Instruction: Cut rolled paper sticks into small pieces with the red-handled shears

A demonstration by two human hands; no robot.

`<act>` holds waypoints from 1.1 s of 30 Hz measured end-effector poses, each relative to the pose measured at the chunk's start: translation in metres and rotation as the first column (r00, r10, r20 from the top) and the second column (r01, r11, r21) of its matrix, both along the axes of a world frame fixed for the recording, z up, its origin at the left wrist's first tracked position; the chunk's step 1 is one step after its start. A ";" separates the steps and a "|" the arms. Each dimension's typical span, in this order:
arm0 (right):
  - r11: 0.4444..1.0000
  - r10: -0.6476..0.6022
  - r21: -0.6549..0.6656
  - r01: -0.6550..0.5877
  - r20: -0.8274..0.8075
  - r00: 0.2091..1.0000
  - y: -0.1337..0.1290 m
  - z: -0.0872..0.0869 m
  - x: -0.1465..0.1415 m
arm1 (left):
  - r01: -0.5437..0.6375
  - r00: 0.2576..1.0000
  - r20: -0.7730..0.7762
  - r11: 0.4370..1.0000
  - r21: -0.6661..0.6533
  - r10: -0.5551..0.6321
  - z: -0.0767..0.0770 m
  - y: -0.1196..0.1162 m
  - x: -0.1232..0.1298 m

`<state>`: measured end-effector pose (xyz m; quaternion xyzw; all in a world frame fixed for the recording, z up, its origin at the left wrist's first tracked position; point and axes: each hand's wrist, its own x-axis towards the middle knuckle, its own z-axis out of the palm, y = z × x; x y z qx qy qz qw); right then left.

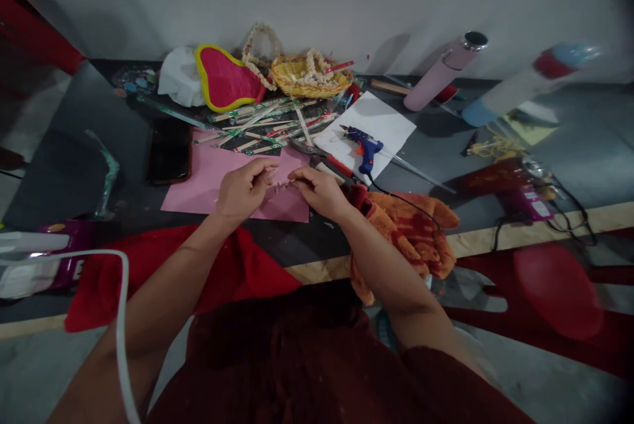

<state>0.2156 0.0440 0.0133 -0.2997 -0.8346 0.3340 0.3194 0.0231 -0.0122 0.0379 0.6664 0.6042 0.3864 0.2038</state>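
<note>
Well, head cam: R hand (317,187) pinches a small pale strip (282,185) over the pink sheet (195,179); L hand (244,190) curled just beside, can't tell if gripping. Strip looks flimsy, so could snap if squeezed. Glue gun (368,148) nearby, poss. hot, might burn R hand if its cord (396,192) gets tugged.

Pale pink strand (281,185): small, thin, irregular in outline, with short knobbly projections along its length. Orientation: roughly crosswise, approximately parallel to the front edge of the tabletop (287,239). Right end: pinched. Left end: too small and blurred to resolve. Location: above the pink sheet (198,179), toward that sheet's right edge and nearer its front edge than its left edge. Contact between strand and sheet surface: cannot be determined.
</note>
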 end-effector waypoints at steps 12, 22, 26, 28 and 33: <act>0.982 0.018 0.176 -0.072 0.289 0.957 0.001 -0.007 -0.001 | 0.029 0.998 -0.056 0.999 -0.037 -0.031 -0.003 0.001 0.000; 0.975 -0.108 0.220 -0.002 0.491 0.865 -0.001 -0.013 -0.008 | 0.035 0.997 -0.065 0.997 -0.066 -0.039 -0.002 0.001 0.002; 0.978 -0.127 0.205 0.037 0.443 0.887 0.000 -0.011 -0.008 | 0.025 0.999 -0.031 0.996 -0.084 -0.027 -0.005 0.002 0.001; 0.981 -0.113 0.186 0.047 0.363 0.925 0.000 -0.009 -0.007 | 0.010 1.000 -0.003 0.996 -0.092 -0.010 -0.007 0.003 0.001; 0.994 -0.068 0.090 0.064 0.035 0.997 -0.004 0.002 -0.006 | 0.009 0.999 0.048 0.995 -0.102 -0.004 -0.006 0.002 0.003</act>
